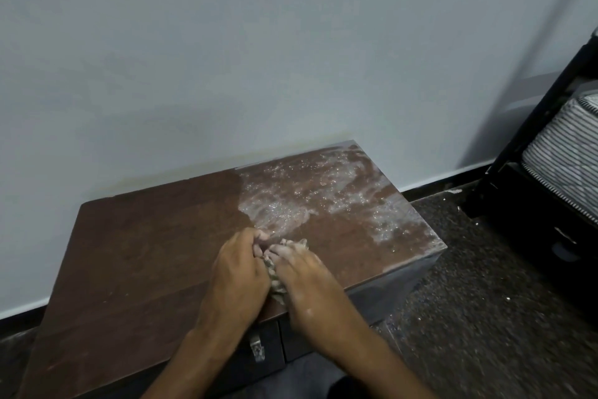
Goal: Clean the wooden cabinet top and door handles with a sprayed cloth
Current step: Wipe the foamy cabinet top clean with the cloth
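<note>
We saw both hands, left (pixel 238 272) and right (pixel 305 275), with fingers curled on the cloth (pixel 275 279), pressing it near the cabinet top's (pixel 145 253) front edge. Foam (pixel 317 191) covered its right rear. A handle (pixel 257 347) hung below.

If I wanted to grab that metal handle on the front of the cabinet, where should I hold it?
Probably pinch the handle at its lower end, coming from the front of the cabinet, below the top's edge. It hangs flat against the dark door, and the left hand and right hand holding the cloth sit above it, so reaching from above looks blocked. Its exact shape is blurred.
</note>
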`<act>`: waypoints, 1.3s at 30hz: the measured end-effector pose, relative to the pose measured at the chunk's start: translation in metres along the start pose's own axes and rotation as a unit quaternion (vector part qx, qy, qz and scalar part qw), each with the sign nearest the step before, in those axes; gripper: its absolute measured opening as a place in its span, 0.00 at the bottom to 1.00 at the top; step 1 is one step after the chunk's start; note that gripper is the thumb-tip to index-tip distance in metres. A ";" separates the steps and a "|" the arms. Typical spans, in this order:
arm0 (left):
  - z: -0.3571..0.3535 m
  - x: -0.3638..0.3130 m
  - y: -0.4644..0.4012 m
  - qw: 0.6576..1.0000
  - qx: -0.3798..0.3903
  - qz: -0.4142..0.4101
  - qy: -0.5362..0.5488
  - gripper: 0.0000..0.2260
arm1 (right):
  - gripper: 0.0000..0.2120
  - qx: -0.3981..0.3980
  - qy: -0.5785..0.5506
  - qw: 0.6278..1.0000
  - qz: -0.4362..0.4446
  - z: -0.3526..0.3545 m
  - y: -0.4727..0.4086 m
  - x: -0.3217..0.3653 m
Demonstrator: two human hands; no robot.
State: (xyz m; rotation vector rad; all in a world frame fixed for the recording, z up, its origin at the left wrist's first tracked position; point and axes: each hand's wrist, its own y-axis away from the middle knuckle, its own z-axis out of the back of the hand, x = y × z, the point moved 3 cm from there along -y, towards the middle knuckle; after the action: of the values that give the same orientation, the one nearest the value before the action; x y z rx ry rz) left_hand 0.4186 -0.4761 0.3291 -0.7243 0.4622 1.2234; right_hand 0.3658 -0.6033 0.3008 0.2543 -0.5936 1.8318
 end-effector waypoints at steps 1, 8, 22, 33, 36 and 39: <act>0.001 0.002 -0.001 1.000 0.001 -0.006 -0.002 0.15 | 0.22 -0.002 0.002 1.000 -0.007 0.007 -0.005 -0.013; -0.004 0.003 -0.010 0.998 0.032 -0.018 -0.053 0.09 | 0.20 -0.028 0.028 0.993 -0.112 0.006 -0.022 -0.032; -0.060 -0.057 -0.003 0.984 0.097 -0.146 -0.027 0.11 | 0.25 -0.090 0.072 0.987 -0.113 0.028 0.059 -0.054; -0.071 -0.065 -0.006 0.981 0.099 -0.158 -0.058 0.12 | 0.23 -0.076 0.073 0.981 -0.166 0.043 0.053 -0.079; -0.074 -0.066 -0.007 0.979 0.105 -0.165 -0.059 0.12 | 0.22 -0.073 0.067 0.987 -0.123 0.050 0.058 -0.088; -0.077 -0.070 -0.006 0.976 0.113 -0.176 -0.054 0.14 | 0.20 -0.103 0.080 0.970 -0.204 0.072 0.057 -0.132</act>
State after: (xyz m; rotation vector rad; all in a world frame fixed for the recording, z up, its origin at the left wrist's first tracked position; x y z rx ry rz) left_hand 0.4088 -0.5794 0.3243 -0.5139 0.3573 0.8561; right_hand 0.3492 -0.7624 0.2874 0.0787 -0.5657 1.3678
